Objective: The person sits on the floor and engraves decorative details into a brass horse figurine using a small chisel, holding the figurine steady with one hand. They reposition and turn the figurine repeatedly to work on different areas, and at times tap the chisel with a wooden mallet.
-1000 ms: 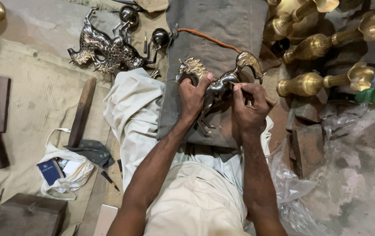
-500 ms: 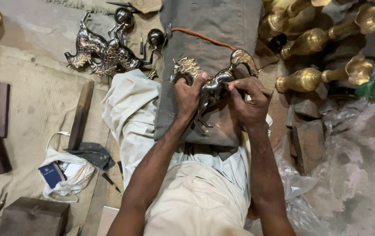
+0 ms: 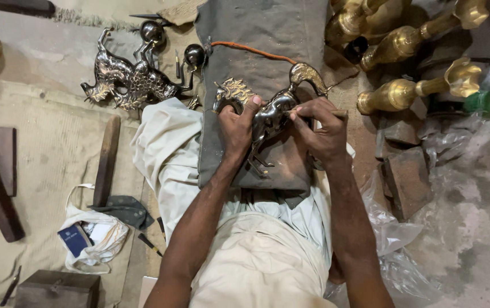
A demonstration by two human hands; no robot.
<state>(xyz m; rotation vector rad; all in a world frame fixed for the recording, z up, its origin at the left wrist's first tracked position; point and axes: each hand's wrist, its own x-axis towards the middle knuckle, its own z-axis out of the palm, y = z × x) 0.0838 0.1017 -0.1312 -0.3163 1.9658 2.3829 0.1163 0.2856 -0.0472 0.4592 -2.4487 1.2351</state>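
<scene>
Left hand [image 3: 236, 128] clamps the metal horse [image 3: 267, 117] on the grey cloth [image 3: 267, 45]; right hand [image 3: 322, 131] pinches a thin tool [image 3: 336, 113] — best kept steady, strokes short.

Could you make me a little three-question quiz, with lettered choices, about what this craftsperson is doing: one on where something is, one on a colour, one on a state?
1. Where does the metal horse figure lie?
A. on the grey cloth over the lap
B. inside the wooden box
C. on the brass vases

2. What colour is the cord on the grey cloth?
A. blue
B. orange
C. white

3. How is the left hand engaged?
A. resting open on the floor
B. holding a vase
C. gripping the horse near its mane

Answers: 1 A, the horse rests on the cloth across the knees. 2 B, the cord shows orange against the grey. 3 C, its fingers close over the horse while the right hand holds a thin tool to the horse's body.
</scene>
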